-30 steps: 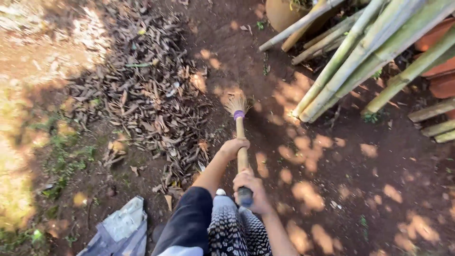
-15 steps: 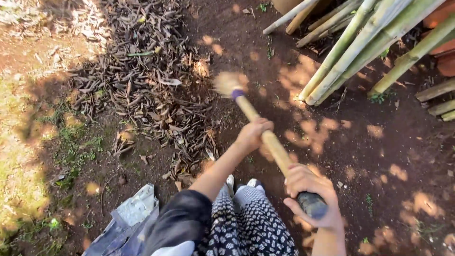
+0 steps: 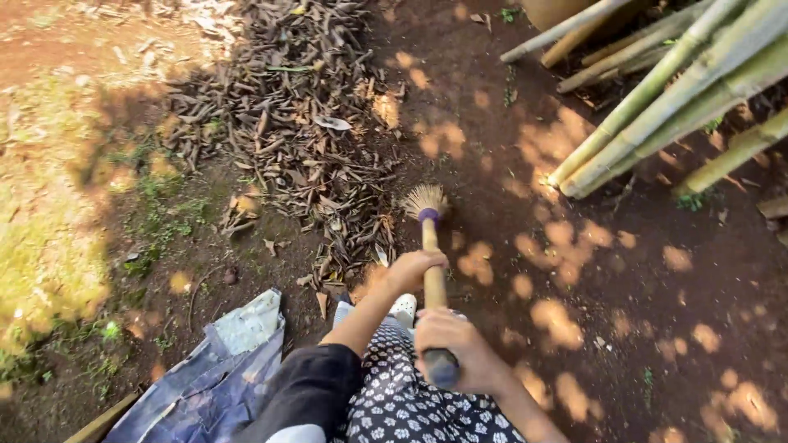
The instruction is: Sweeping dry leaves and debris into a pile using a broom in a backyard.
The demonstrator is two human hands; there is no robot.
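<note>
I hold a broom (image 3: pixel 429 254) with a wooden handle, a purple band and a pale bristle head (image 3: pixel 424 199) that rests on the dark soil. My left hand (image 3: pixel 412 269) grips the handle lower down, nearer the bristles. My right hand (image 3: pixel 455 351) is closed around the dark top end of the handle. A heap of dry brown leaves (image 3: pixel 300 131) lies just left of the bristles.
Green and tan bamboo poles (image 3: pixel 665 98) lean across the upper right. A crumpled blue-grey cloth (image 3: pixel 209 377) lies at lower left. Grass (image 3: pixel 57 238) edges the left side. My patterned trousers and a white shoe (image 3: pixel 404 308) show below the hands.
The broom swung left toward the leaf heap, then came back to the right and upright. My right hand moved back in toward my body.
</note>
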